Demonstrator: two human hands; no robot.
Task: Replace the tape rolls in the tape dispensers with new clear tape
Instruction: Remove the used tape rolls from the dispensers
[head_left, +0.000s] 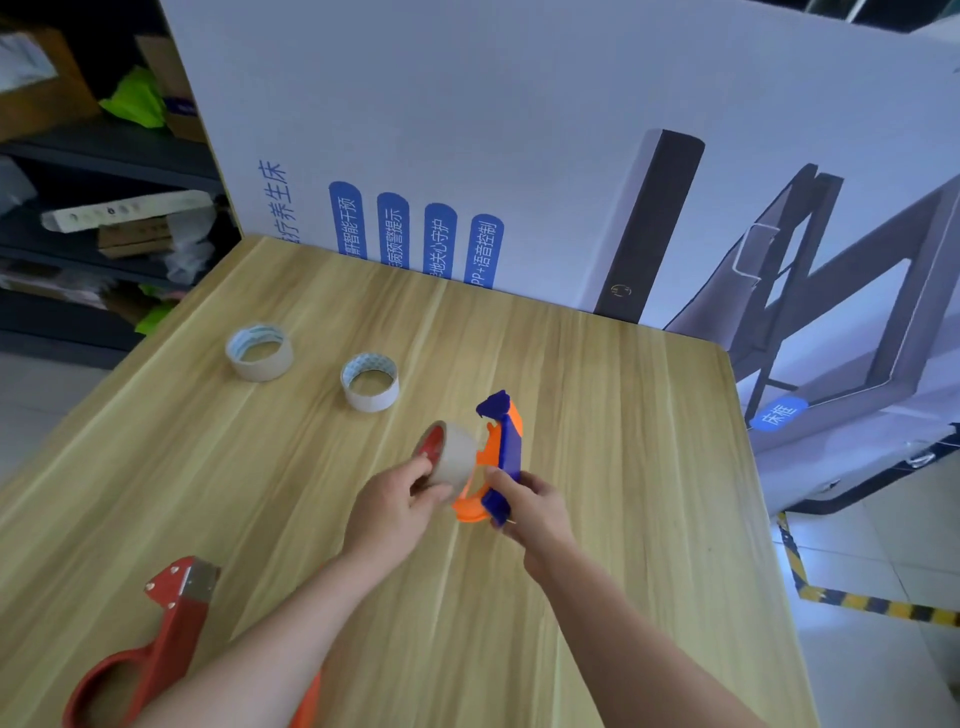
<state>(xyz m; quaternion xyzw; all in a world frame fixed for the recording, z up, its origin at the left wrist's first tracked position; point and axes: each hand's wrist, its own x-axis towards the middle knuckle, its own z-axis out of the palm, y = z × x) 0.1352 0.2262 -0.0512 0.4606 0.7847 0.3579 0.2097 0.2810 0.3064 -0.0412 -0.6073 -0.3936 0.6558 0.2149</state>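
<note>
My left hand (400, 499) grips a clear tape roll with a red core (448, 453), held right against the left side of an orange and blue tape dispenser (498, 457). My right hand (530, 504) grips that dispenser by its lower end and holds it upright above the wooden table (597, 415). Two more tape rolls lie flat on the table further back: one at the far left (260, 352), one nearer the middle (370, 382). A red tape dispenser (156, 644) lies at the near left, partly hidden by my left forearm.
A large printed board (519, 130) stands along the table's far edge. Dark shelves with boxes and bags (93, 208) are at the left. To the right, the floor shows a yellow and black striped strip (857, 603). An orange piece (306, 701) peeks out under my left forearm.
</note>
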